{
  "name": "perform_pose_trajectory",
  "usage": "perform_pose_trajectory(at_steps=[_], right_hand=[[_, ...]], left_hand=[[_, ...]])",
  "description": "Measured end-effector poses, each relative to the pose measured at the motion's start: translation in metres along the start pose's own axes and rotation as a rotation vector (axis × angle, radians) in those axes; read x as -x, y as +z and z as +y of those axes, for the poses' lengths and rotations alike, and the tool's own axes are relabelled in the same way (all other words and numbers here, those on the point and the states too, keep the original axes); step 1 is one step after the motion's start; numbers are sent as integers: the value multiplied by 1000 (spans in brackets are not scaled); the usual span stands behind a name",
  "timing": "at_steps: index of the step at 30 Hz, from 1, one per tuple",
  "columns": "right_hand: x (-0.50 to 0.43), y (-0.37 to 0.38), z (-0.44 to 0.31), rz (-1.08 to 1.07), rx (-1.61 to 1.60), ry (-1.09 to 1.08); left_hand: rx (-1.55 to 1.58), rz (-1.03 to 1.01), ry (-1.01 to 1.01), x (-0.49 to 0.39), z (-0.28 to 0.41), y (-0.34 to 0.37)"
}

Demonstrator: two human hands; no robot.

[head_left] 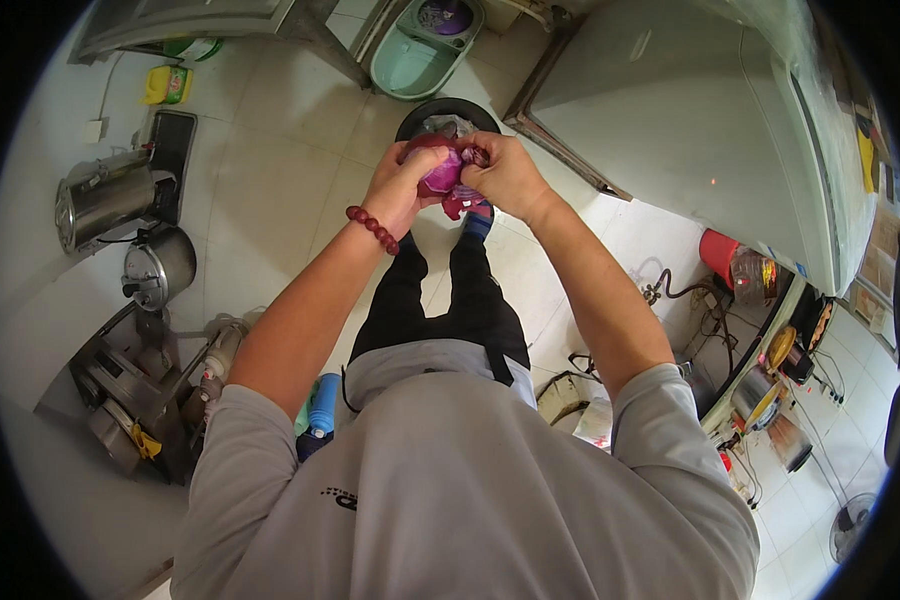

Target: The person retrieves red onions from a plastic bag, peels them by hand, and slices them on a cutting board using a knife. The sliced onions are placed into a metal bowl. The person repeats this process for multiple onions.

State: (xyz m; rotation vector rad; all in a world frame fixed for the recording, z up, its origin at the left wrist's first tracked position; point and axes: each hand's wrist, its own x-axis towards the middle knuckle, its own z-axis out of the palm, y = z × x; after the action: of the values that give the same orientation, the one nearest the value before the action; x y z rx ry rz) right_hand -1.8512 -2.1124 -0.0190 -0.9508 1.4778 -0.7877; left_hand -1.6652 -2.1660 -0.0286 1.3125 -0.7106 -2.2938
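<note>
A red onion (442, 171), partly peeled to its shiny purple layer, sits in my left hand (401, 180), which wears a bracelet of dark red beads (373, 229). My right hand (506, 172) is against the onion's side, its thumb and fingers pinching a piece of dark red onion skin (475, 156). A loose flap of skin (461, 204) hangs below the onion. Under both hands stands a round black bin (450, 109) with a crumpled clear plastic bag in it; the hands hide much of the bin.
Beyond the bin stands a light green mop bucket (414, 64). A large pale refrigerator (660, 112) is at the right. At the left are a tall steel pot (109, 199), a pressure cooker (159, 268) and a yellow jug (167, 85). A red container (718, 255) stands lower right.
</note>
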Motion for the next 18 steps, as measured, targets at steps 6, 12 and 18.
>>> perform_pose_trajectory(at_steps=[6, 12, 18], right_hand=[[-8, -19, -6, -7, -60, 58], [-12, -30, -5, 14, 1, 55], [-15, -33, -3, 10, 0, 82]], left_hand=[[29, -44, -11, -14, 4, 14], [65, -75, -35, -21, 4, 23], [120, -108, -47, -20, 3, 24]])
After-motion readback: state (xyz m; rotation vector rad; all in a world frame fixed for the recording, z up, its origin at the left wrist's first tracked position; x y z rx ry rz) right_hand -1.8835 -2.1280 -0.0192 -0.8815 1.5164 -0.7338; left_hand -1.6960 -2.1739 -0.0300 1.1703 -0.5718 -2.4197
